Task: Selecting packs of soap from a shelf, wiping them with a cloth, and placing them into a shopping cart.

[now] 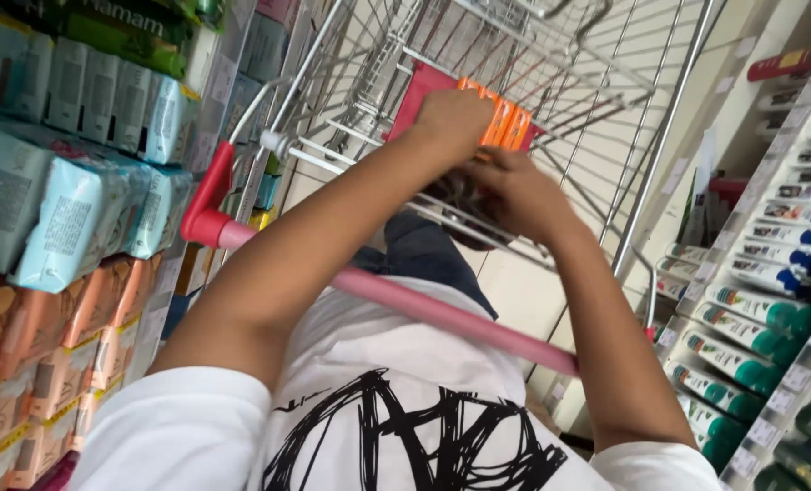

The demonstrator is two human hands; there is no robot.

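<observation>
Cart: big wire shopping cart point(551, 82) takes up the whole 12 o'clock half of the view, tilted, with a pink push bar point(442, 314) running from 9 o'clock down toward 4 o'clock across the person's white printed shirt point(396, 409).
Left shelves: stacks of wrapped soap packs point(69, 200), pale blue up top and orange below, filling the 9 o'clock side.
Right shelves: rows of boxed tubes point(742, 341) in white, red and green, out at 3 to 5 o'clock.
Left hand: left hand point(455, 118) reaches over the bar into the cart, fingers curled down onto the near end of the orange boxes, looks like it's gripping them, though the fingertips are hidden.
Right hand: right hand point(519, 195) sits just at 5 o'clock of the left one, touching it, fingers bent in under the boxes; can't tell how tight.
Boxes: a row of small orange boxes point(501, 123) inside the cart near 12 o'clock, lying against a flat red pack point(419, 95).
</observation>
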